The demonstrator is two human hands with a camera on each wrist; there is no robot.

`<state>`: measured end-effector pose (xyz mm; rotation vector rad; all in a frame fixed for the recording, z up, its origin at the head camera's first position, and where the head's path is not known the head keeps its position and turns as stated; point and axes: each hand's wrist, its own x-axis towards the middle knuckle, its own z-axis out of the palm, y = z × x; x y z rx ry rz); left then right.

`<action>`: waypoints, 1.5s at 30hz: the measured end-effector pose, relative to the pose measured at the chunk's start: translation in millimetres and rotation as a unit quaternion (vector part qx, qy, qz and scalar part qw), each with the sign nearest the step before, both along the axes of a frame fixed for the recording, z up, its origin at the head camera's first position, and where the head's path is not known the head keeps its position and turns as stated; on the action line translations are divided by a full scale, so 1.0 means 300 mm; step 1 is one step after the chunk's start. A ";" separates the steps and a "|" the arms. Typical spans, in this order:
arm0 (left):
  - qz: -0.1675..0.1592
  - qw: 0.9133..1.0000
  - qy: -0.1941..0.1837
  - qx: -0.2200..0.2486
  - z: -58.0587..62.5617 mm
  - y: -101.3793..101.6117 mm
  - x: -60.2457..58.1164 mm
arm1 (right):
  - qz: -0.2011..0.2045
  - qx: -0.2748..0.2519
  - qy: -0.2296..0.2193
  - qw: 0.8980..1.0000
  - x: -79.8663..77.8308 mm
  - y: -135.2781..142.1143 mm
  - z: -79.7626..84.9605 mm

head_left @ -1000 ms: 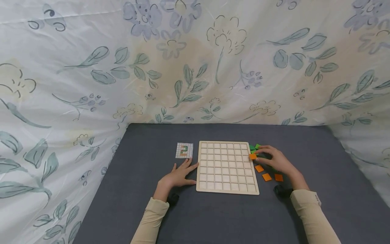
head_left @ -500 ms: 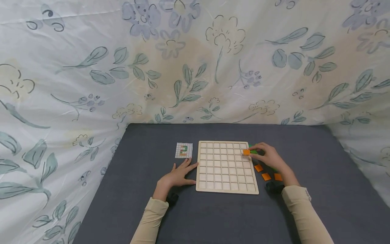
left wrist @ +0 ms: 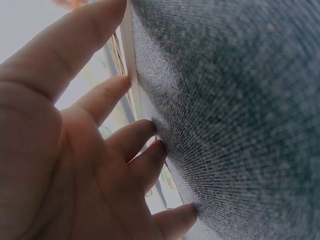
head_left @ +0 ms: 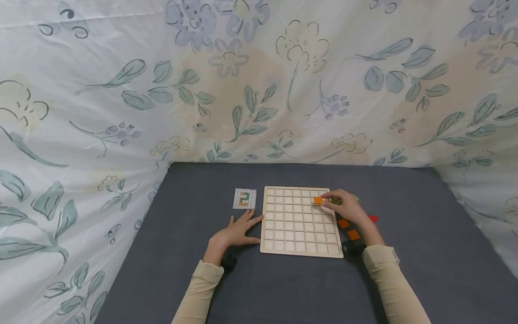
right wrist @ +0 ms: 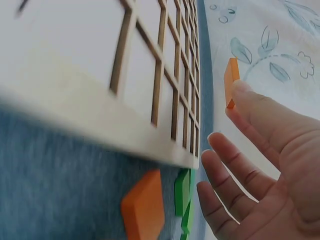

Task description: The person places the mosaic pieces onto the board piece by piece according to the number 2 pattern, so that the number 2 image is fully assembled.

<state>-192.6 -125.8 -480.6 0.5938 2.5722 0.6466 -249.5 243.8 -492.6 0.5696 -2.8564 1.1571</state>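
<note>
An orange square tile (head_left: pixel 318 200) is pinched between the thumb and forefinger of my right hand (head_left: pixel 346 205), above the upper right part of a wooden grid board (head_left: pixel 297 255). The right wrist view shows the same tile (right wrist: pixel 231 83) raised over the board (right wrist: pixel 100 120), its other fingers spread. My left hand (head_left: pixel 238 231) lies spread on the table at the board's left edge, thumb and forefinger touching that edge. In the left wrist view the left hand (left wrist: pixel 85 150) has its fingertips on the dark cloth, holding nothing. Every visible cell of the board is bare.
A small pattern card (head_left: pixel 244 199) with a coloured figure 2 lies left of the board. Two orange tiles (head_left: pixel 354 235) sit off its right edge. Green tiles (right wrist: pixel 183 192) and a red piece (head_left: pixel 373 218) are partly hidden by the right hand. A floral curtain (head_left: pixel 259 81) hangs behind the table.
My right hand has moved left with the orange tile, from beside the board's right edge to over its upper right cells. The left hand has stayed put.
</note>
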 end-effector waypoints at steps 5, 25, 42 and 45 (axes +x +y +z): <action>0.001 1.000 0.000 0.002 0.003 -0.002 -0.001 | 0.001 -0.023 0.000 1.000 0.000 -0.034 0.003; 0.003 1.000 -0.004 0.006 0.007 -0.002 0.008 | -0.013 -0.048 -0.053 0.997 -0.006 -0.167 -0.002; -0.002 1.000 -0.003 0.002 0.003 -0.003 0.006 | -0.033 -0.045 -0.052 0.997 -0.031 -0.250 -0.016; -0.003 1.000 -0.002 -0.001 0.002 -0.002 0.006 | -0.040 -0.045 -0.059 0.996 -0.032 -0.261 -0.015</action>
